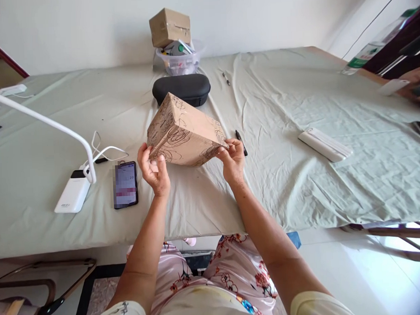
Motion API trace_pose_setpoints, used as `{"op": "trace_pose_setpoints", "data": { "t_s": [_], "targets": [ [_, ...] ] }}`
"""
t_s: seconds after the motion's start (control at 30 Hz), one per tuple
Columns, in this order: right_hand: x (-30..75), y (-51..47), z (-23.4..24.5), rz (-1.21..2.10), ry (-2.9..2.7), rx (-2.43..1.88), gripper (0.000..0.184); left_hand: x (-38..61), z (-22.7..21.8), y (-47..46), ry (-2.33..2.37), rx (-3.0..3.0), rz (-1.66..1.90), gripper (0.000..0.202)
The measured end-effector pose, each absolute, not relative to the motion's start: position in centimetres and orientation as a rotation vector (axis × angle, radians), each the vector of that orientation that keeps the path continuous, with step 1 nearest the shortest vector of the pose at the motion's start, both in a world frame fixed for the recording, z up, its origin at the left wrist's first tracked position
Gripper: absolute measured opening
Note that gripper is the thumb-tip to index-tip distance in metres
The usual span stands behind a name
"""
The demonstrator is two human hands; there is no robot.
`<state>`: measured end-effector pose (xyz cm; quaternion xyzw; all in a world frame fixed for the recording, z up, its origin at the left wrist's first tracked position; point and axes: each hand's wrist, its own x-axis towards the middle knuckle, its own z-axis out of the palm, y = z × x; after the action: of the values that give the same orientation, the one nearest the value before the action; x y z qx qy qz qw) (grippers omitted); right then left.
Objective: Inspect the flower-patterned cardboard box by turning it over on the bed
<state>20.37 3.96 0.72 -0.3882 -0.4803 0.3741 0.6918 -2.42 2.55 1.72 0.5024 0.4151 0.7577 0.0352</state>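
I hold a brown cardboard box covered in black pen scribbles, tilted and lifted a little above the table. My left hand grips its near left corner with the fingers curled around the edge. My right hand pinches the near right corner. A black marker lies on the cloth just right of my right hand.
Pale green cloth covers the table. A phone, a white power bank with cable and a white lamp arm lie left. A black case, a plastic tub with a second box stand behind. A white packet lies right; another person's hand at far right.
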Motion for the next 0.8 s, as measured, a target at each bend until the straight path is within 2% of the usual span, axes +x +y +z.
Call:
{"op": "trace_pose_setpoints", "data": {
  "t_s": [0.07, 0.23, 0.47, 0.63, 0.8],
  "targets": [
    [19.9, 3.7, 0.8, 0.897, -1.107, -0.913, 0.059, -2.8, 2.1, 2.4, 1.261, 1.587, 2.374, 0.045],
    [19.3, 3.4, 0.6, 0.967, -1.271, -1.002, 0.064, -3.6, 2.9, 2.0, 1.208, 1.736, 2.363, 0.052],
    [20.5, 2.6, 1.6, 0.722, -1.577, -1.223, 0.057, -3.4, 2.7, 2.4, 1.179, 1.750, 2.171, 0.078],
    [21.5, 2.5, 2.2, 0.654, -1.846, -1.405, 0.058, -1.8, 1.3, 2.2, 1.229, 1.682, 1.953, 0.077],
    [21.7, 2.7, 2.0, 0.588, -1.980, -1.575, 0.050, -0.6, 0.0, 1.6, 1.367, 1.717, 1.811, 0.083]
  ]
}}
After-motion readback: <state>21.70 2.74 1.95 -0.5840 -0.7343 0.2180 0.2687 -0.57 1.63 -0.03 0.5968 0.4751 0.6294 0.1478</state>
